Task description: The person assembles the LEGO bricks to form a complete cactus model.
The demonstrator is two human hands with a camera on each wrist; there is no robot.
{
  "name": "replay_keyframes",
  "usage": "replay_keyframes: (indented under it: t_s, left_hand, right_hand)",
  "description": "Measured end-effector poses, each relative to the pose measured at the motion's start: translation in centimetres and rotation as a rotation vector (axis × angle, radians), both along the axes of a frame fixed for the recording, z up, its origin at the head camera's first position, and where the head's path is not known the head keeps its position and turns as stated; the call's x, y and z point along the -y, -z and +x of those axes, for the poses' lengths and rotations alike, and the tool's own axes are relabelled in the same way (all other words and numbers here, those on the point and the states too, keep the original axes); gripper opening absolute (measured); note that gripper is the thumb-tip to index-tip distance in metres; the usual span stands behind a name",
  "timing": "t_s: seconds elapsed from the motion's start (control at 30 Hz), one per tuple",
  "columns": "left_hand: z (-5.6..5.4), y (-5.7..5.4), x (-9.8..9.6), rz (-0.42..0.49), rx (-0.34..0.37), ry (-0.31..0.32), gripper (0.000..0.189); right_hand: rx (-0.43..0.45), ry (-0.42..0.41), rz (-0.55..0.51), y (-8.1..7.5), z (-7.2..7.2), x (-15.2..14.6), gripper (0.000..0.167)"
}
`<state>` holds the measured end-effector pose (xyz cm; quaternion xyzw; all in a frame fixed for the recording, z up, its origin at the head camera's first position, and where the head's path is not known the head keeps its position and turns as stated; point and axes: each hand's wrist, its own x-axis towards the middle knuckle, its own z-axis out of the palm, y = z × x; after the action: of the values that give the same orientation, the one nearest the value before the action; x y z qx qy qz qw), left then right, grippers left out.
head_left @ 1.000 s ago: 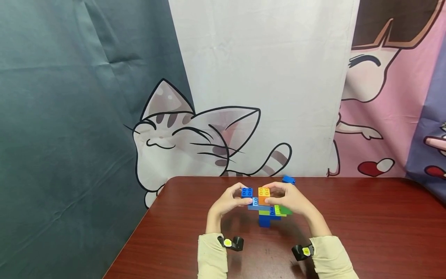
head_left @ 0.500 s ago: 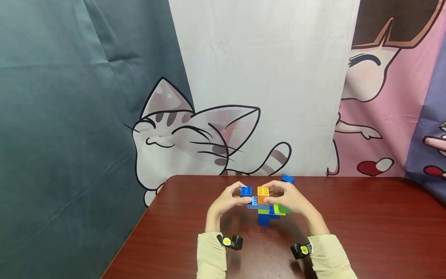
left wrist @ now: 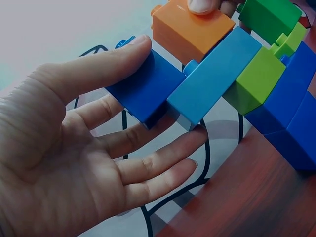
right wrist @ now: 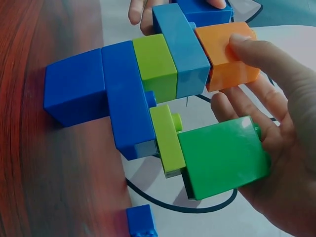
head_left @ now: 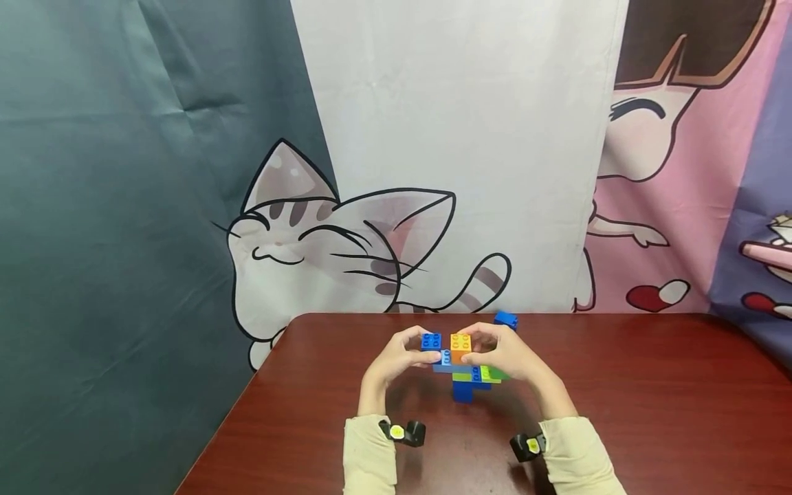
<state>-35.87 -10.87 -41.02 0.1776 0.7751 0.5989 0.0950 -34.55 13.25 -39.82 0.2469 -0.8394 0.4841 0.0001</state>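
Note:
My left hand (head_left: 396, 359) pinches a dark blue brick (left wrist: 148, 86) between thumb and fingers. That brick sits on one end of a light blue brick (left wrist: 215, 79). On the other end is an orange brick (right wrist: 227, 54), which my right hand (head_left: 510, 354) grips with thumb and fingers. A dark line shows between orange and light blue; whether they are pressed fully together I cannot tell. Below come a lime green brick (right wrist: 155, 66), a long blue brick (right wrist: 126, 98) and a blue base brick (head_left: 463, 391) on the table. A thin lime brick (right wrist: 168, 140) carries a green brick (right wrist: 224, 158) beside my right palm.
A separate blue brick (head_left: 506, 319) lies near the table's back edge, behind my right hand. The brown wooden table (head_left: 297, 426) reaches to a printed cloth backdrop (head_left: 396, 124) with a cartoon cat. Both wrists carry black cameras on pale sleeves.
The head view has shifted slightly, so hands, bricks and backdrop all appear a little further left. Both hands keep the same hold on the dark blue and orange bricks.

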Motion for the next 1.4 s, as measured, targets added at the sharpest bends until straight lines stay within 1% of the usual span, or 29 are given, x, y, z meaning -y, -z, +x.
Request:
replay_keyframes:
  t_s: [0.1,0.23,0.37,0.47,0.57,0.67,0.87,1.03,1.2,1.37,1.4]
  left_hand:
    - [0.0,0.0,0.1,0.014,0.000,-0.002,0.033]
    - [0.1,-0.2,0.2,0.018,0.002,-0.006,0.034]
    - [0.3,-0.5,0.6,0.009,-0.001,-0.029,0.035]
    - [0.4,-0.7,0.7,0.003,-0.008,-0.035,0.035]
    - [0.2,-0.8,0.7,0.006,-0.009,-0.037,0.034]
    - [0.1,-0.8,0.5,0.016,0.001,-0.045,0.033]
    - [-0.2,-0.8,0.2,0.018,-0.001,-0.043,0.033]
    - [-0.2,-0.7,0.0,0.016,0.004,-0.043,0.032]
    - [-0.1,-0.2,-0.1,0.008,0.024,-0.022,0.033]
    - [0.2,0.1,0.1,0.009,0.031,-0.031,0.032]
    - [0.2,0.1,0.1,0.010,0.030,-0.030,0.032]
  right_hand:
    - [-0.011,0.020,0.024,-0.1,0.1,0.1,0.035]
    - [-0.010,0.048,0.048,-0.4,0.1,0.2,0.034]
    - [0.002,0.033,0.047,-0.7,0.0,0.5,0.035]
    - [0.001,0.026,0.033,-0.8,-0.1,0.6,0.035]
    - [-0.007,0.016,0.024,-0.9,-0.3,0.5,0.036]
    - [0.007,0.011,0.021,-0.9,-0.5,0.3,0.036]
    - [0.046,0.034,0.033,-1.0,-0.7,0.0,0.040]
    - [0.036,0.036,0.058,-0.8,-0.5,-0.2,0.043]
    - [0.027,0.048,0.064,-0.2,-0.1,-0.3,0.040]
    - [0.016,0.036,0.069,0.2,0.1,0.0,0.038]
    - [0.010,0.023,0.068,0.3,0.1,-0.1,0.039]
